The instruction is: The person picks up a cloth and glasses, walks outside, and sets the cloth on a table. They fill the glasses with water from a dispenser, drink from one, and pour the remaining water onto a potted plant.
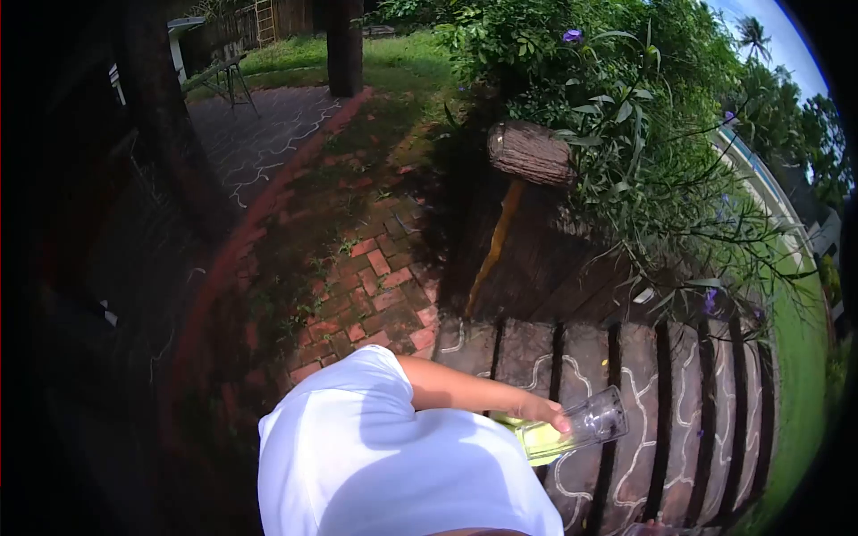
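Note:
My left hand point(547, 414) is closed around a clear container point(597, 420) with a yellow-green part point(539, 439) at the end nearer my body. The container lies tilted in my grip, its clear end pointing right, above the dark steps. Its exact kind is hard to make out. At the bottom edge, a sliver of another clear object point(661, 529) shows, with what may be fingertips of my right hand point(659, 518); the rest is cut off. My white shirt point(384, 456) fills the lower middle.
Dark stone slabs point(635, 420) with pale curved lines and gaps run below the container. A log-like post point(532, 154) and leafy plants point(626, 116) with purple flowers stand beyond. Red brick paving point(375, 268) curves to the left, near tree trunks point(344, 49). Grass point(800, 357) lies at right.

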